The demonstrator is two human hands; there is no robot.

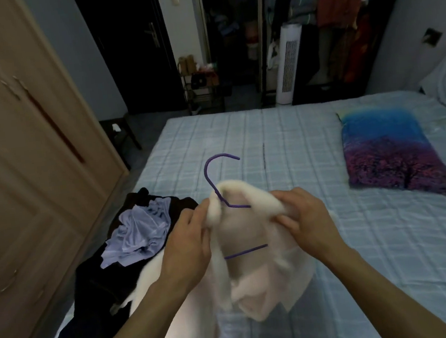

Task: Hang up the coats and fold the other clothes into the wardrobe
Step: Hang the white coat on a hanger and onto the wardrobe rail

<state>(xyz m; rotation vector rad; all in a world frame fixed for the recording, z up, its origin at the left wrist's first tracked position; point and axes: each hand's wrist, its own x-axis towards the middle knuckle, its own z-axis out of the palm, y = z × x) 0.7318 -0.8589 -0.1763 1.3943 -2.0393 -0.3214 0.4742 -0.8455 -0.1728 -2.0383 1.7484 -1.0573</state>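
Cream fluffy coat point(246, 283), one, soft pale fabric with a thick fuzzy collar, sits centre frame over the checked light-blue bed point(310, 136), one purple wire hanger point(219, 180) threaded through its neck, hook poking up. Two hands: left hand point(189, 245) pinches the collar's left side, right hand point(308, 220) pinches its right side. Lower left: one black garment point(96, 289) under one crumpled lilac garment point(137, 234); one blue-purple tree-print pillow point(389, 152) right, one beige wooden wardrobe point(14, 153) left.

Fluffy cream cloth coat point(245, 277); thin purple hanger point(217, 175); matt wooden wardrobe point(21, 164).
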